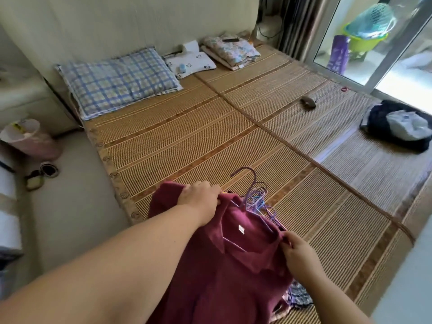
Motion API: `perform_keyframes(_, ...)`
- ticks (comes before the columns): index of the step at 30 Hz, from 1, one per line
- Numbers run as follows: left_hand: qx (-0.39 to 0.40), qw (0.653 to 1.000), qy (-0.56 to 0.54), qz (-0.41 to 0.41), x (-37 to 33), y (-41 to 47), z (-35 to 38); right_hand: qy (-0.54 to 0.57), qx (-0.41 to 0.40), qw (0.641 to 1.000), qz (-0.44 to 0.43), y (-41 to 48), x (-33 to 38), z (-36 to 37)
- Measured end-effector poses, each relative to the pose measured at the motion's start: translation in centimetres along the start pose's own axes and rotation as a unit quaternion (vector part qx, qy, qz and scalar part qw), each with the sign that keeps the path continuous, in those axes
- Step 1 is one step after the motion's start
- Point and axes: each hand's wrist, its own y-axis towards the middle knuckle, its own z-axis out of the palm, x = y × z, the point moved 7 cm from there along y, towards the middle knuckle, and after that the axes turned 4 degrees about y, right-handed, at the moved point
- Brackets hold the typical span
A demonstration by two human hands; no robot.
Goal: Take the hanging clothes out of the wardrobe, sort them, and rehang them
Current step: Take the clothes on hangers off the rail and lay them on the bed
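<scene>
My left hand [201, 197] and right hand [297, 251] each pinch a shoulder of the maroon shirt [222, 265] at the bed's [210, 136] near edge. I judge a tug could snag the tangled hangers [254, 199] there.

No legible text or labels

Hands [198, 197] [297, 250] grip maroon shirt [222, 277], apparently hangered.

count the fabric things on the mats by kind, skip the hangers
pillows: 2 (plaid pillow, white pillow)
folded floral stack: 1
maroon shirt: 1
patterned cloth under it: 1
dark heap with pale bundle on top: 1
total: 6
</scene>
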Motion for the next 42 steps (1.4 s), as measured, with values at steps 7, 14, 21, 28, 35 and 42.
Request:
perform_keyframes(7,0.026,0.999,-0.034,-0.023,1.1,0.2,2.9,-0.110,0.045,0.993,-0.030,1.8,1.3,1.5)
perform_keyframes(14,0.037,0.999,-0.029,-0.024,3.3,-4.5,-0.4,-0.186,0.102,0.961,-0.178,-1.0,8.8,4.3)
perform_keyframes(21,-0.059,0.996,-0.035,-0.053,8.5,-14.5,-10.0,-0.224,0.125,0.889,-0.380,-8.2,23.5,9.9)
perform_keyframes(28,-0.174,0.967,-0.003,-0.186,18.7,-29.4,-17.7,-0.216,0.144,0.791,-0.554,-21.0,37.9,17.3)
perform_keyframes(35,-0.248,0.901,0.039,-0.354,28.8,-47.3,-21.1,-0.153,0.187,0.699,-0.673,-37.1,47.8,23.8)
perform_keyframes(42,-0.338,0.808,0.109,-0.471,33.8,-63.6,-25.9,-0.113,0.232,0.582,-0.771,-53.7,54.6,28.6)
